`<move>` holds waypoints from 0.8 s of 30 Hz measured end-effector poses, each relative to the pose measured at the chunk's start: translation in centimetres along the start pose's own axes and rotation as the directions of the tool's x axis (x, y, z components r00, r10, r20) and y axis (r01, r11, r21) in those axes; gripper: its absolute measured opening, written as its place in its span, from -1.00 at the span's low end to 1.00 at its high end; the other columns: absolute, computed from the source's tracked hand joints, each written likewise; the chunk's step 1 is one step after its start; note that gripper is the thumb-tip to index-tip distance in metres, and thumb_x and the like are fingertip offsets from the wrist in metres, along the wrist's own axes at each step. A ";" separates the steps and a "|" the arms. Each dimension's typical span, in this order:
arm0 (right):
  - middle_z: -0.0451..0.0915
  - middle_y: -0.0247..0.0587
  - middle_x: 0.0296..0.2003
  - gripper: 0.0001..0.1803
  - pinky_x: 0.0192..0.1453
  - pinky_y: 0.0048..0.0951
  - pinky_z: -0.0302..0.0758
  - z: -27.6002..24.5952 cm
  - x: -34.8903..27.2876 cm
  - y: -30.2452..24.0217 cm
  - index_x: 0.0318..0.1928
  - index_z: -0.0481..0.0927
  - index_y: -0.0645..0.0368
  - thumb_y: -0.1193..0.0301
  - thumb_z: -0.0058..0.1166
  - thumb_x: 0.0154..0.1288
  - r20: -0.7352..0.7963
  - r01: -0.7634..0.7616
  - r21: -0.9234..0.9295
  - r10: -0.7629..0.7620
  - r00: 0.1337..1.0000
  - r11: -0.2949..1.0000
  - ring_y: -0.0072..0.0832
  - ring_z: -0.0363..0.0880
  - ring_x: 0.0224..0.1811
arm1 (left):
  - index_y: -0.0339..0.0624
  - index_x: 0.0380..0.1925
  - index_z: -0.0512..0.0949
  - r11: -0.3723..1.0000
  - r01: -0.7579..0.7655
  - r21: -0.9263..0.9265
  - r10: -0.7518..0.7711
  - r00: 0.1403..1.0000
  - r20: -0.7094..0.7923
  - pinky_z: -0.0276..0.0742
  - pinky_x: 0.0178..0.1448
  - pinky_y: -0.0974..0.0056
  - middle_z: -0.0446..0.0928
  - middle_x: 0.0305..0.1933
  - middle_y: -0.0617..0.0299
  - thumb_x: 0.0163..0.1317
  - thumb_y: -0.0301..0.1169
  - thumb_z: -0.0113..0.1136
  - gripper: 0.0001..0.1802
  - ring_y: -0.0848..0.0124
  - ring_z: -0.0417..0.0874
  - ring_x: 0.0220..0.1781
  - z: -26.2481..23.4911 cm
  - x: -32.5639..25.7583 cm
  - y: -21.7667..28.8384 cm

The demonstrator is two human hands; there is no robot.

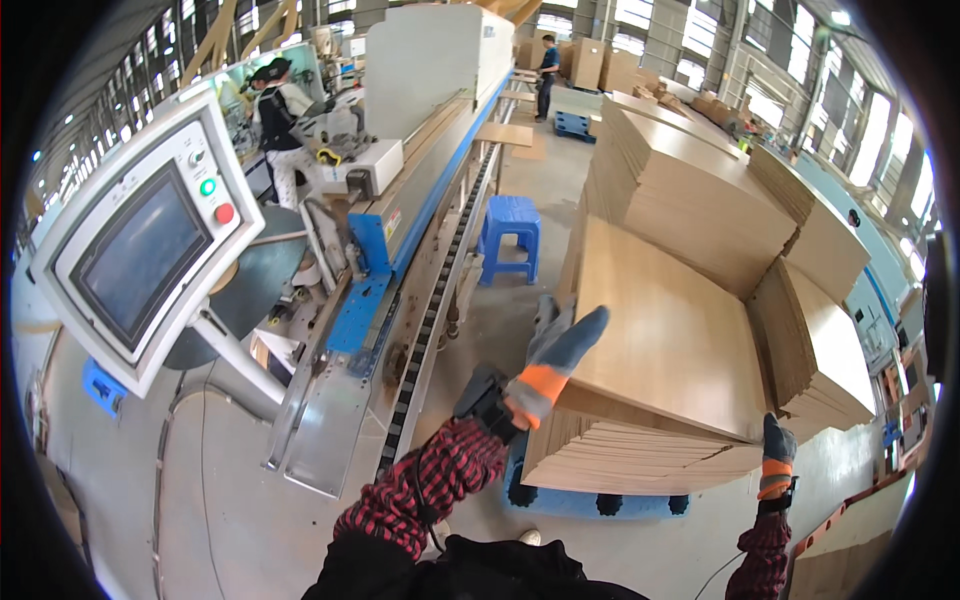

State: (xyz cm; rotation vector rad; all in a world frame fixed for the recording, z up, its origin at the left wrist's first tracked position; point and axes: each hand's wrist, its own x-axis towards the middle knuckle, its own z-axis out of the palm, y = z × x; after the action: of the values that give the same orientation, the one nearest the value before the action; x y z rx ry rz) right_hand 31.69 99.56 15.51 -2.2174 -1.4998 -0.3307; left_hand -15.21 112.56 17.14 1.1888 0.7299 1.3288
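A light wood-grain board [670, 335] lies on top of a stack of similar boards [620, 455], with a dark gap under its near edge. My left hand [560, 350], in a grey glove with an orange cuff, is at the board's left edge. Its thumb is spread away from the stretched fingers. At the near right corner my right hand [778, 445], gloved the same way, grips the board's edge. Some of its fingers are hidden. The stack rests on a blue pallet [650, 505].
Taller board stacks [700, 185] rise behind, with another stack [815, 340] at the right. To the left runs a long machine with a roller track [405, 400] and a control panel [145, 250]. A blue stool [510, 240] stands between. Two people [280, 130] work farther off.
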 end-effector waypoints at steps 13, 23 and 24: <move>0.54 -0.31 -0.50 -0.43 -0.78 -0.53 0.28 -6.0 -8.6 -11.7 -0.14 0.45 0.08 -0.15 -0.13 0.13 0.849 -0.865 0.502 -0.205 0.488 0.022 -0.46 0.40 -0.76 | -0.25 -0.07 0.41 0.798 0.042 -0.601 -0.235 0.941 -0.246 0.38 0.11 0.20 0.46 -0.07 0.09 0.09 -0.43 0.05 -0.64 0.25 0.47 0.01 -8.7 -21.3 2.5; 0.54 -0.11 -0.35 -0.63 -0.50 -0.40 0.54 -5.5 -18.3 -30.2 -0.08 0.41 0.39 0.54 0.02 0.04 0.833 -0.830 0.509 -0.376 0.407 0.227 -0.37 0.56 -0.49 | -0.28 -0.18 0.44 0.902 -0.199 -0.382 -0.168 0.655 -0.736 0.43 0.09 0.18 0.50 -0.19 0.10 0.16 -0.41 -0.07 -0.74 0.29 0.52 -0.08 -22.8 -41.2 -4.0; 0.54 -0.09 -0.34 -0.62 -0.49 -0.41 0.54 -4.6 -19.0 -30.7 -0.08 0.40 0.40 0.54 0.02 0.04 0.822 -0.846 0.499 -0.412 0.392 0.190 -0.36 0.56 -0.48 | -0.28 -0.17 0.44 0.964 -0.121 -0.238 -0.107 0.640 -0.760 0.43 0.07 0.22 0.50 -0.19 0.12 0.17 -0.39 -0.07 -0.73 0.32 0.52 -0.09 -24.3 -41.5 -4.4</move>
State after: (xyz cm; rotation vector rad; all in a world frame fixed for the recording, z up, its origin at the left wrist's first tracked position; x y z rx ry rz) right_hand -3.64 91.50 18.20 -1.2647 -0.8914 1.8551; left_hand -43.14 78.81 -3.13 0.3421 1.0964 1.8981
